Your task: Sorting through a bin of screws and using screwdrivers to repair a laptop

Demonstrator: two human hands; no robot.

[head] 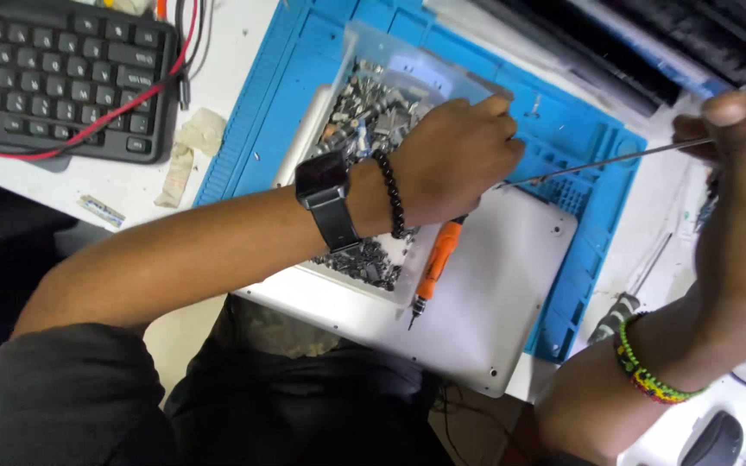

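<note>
My left hand point(451, 160), with a black watch and a dark bead bracelet on the wrist, rests over a clear plastic tray point(373, 52) full of small metal screws and parts point(373, 116). Its fingers curl down at the tray's right rim, and whatever is under them is hidden. My right hand point(740, 138), at the upper right, pinches a long thin screwdriver point(615, 160) whose shaft points left and ends close to my left hand. An orange screwdriver point(436, 263) lies loose on a white laptop bottom cover point(502, 285), just below my left hand.
The cover and tray lie on a blue work mat point(261, 112). A black keyboard point(53, 78) crossed by a red cable point(131, 99) sits at the upper left, beside crumpled tissue point(187, 151). A dark-handled tool point(615, 315) and a mouse point(714, 440) lie at the right.
</note>
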